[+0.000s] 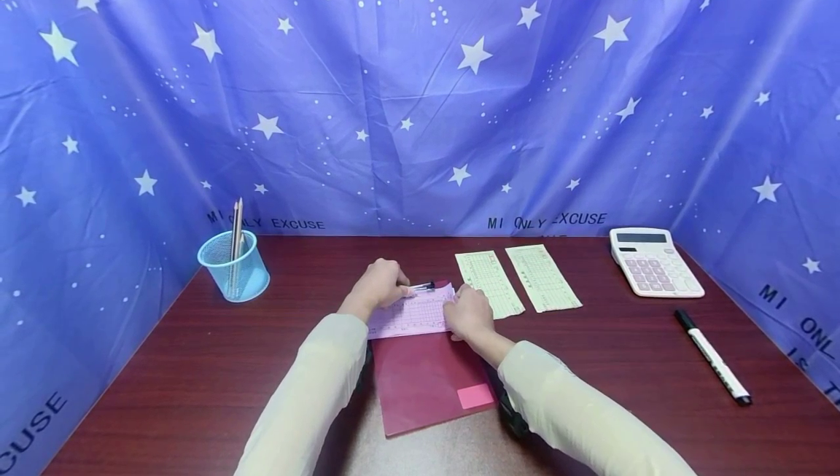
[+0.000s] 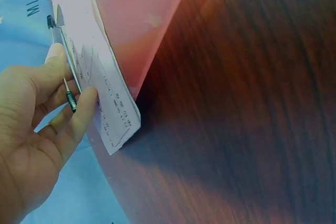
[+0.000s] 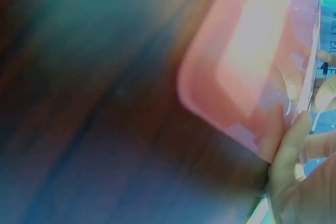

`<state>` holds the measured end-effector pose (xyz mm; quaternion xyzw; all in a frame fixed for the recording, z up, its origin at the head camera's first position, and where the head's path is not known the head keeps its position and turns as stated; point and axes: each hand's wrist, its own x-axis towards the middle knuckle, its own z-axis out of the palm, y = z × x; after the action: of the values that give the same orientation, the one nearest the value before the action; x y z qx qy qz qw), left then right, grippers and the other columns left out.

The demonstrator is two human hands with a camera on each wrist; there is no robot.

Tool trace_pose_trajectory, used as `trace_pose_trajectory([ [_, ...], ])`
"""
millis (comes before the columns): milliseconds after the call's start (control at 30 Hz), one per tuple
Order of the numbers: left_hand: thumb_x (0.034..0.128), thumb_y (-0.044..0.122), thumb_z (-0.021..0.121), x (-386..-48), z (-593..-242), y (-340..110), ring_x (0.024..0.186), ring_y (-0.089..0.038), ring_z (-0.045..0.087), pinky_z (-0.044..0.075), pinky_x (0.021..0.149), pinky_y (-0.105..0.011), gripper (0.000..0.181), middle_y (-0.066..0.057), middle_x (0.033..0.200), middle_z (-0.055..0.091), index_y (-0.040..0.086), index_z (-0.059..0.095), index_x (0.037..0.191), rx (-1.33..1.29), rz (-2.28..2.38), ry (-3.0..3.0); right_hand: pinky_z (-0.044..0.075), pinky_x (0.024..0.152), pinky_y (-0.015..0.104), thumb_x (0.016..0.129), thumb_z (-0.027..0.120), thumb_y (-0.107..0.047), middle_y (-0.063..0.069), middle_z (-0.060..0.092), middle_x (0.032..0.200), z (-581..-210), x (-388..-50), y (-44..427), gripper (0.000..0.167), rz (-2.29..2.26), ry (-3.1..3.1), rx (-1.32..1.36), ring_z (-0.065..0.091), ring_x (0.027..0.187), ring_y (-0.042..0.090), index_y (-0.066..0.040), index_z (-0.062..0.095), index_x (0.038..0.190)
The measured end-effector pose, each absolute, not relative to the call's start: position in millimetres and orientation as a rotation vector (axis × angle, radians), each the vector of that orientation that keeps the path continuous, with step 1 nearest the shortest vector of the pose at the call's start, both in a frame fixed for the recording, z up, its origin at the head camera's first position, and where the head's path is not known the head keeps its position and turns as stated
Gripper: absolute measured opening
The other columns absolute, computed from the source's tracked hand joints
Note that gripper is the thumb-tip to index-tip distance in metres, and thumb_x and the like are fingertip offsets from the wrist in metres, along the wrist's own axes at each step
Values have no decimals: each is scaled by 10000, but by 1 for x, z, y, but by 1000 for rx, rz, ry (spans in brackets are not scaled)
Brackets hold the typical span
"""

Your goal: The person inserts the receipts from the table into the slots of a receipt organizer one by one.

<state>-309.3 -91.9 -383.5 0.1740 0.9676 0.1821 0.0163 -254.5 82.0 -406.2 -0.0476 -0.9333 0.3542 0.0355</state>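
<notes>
A red file folder [image 1: 426, 381] with a pink label lies in front of me, pink printed forms [image 1: 413, 315] on its upper part. At its top edge is a metal clip [image 1: 423, 287] with black tips. My left hand [image 1: 382, 285] pinches this clip; in the left wrist view the thumb and fingers close around its thin bar [image 2: 65, 80], beside the stacked sheets. At the forms' right edge, my right hand [image 1: 469, 312] grips the sheets. The right wrist view shows its thumb [image 3: 294, 137] along the folder's edge; the other fingers are partly hidden.
Two pale green forms [image 1: 488, 283] [image 1: 543, 279] lie behind and right of the folder. A white calculator [image 1: 656, 263] and a black-and-white marker [image 1: 714, 358] are at the right. A blue mesh cup [image 1: 244, 275] with pencils stands at left, before a starry curtain [image 1: 394, 155].
</notes>
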Motion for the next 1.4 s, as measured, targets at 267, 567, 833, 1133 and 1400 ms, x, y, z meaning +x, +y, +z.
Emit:
trace_pose_trajectory([
  [267, 896, 200, 798, -308, -383, -92, 1111, -276, 681, 508, 1009, -417, 167, -53, 1018, 775, 70, 822, 998, 516, 585, 3007, 489, 362, 232, 882, 729, -103, 284, 606, 1002, -408, -254, 82, 322, 1218, -2825, -180, 602, 392, 154, 68, 541, 1080],
  [567, 891, 177, 800, -307, -381, -92, 1072, -271, 694, 524, 978, -414, 143, -60, 1008, 775, 70, 823, 982, 526, 592, 3005, 560, 694, 403, 891, 739, -174, 246, 595, 1024, -405, -254, 79, 350, 995, -2882, -155, 653, 751, 328, 44, 585, 1117],
  [833, 889, 165, 802, -306, -382, -92, 1074, -274, 693, 524, 980, -412, 136, -59, 991, 776, 66, 822, 981, 527, 613, 3001, 548, 787, 555, 875, 760, -280, 216, 628, 1050, -400, -258, 76, 390, 805, -2983, -212, 657, 987, 410, -5, 602, 1102],
  [1133, 888, 155, 802, -306, -382, -92, 1094, -279, 690, 523, 987, -410, 142, -66, 1002, 776, 58, 819, 991, 535, 628, 3012, 549, 756, 531, 871, 766, -303, 182, 678, 1027, -399, -261, 76, 380, 714, -3006, -186, 678, 983, 380, -27, 630, 1097],
  [1400, 883, 145, 803, -307, -384, -91, 1128, -282, 678, 513, 1003, -421, 141, -63, 1034, 773, 69, 821, 1000, 552, 603, 3016, 547, 717, 512, 863, 773, -309, 158, 702, 978, -397, -264, 77, 343, 672, -3019, -180, 692, 950, 352, -45, 641, 1037],
])
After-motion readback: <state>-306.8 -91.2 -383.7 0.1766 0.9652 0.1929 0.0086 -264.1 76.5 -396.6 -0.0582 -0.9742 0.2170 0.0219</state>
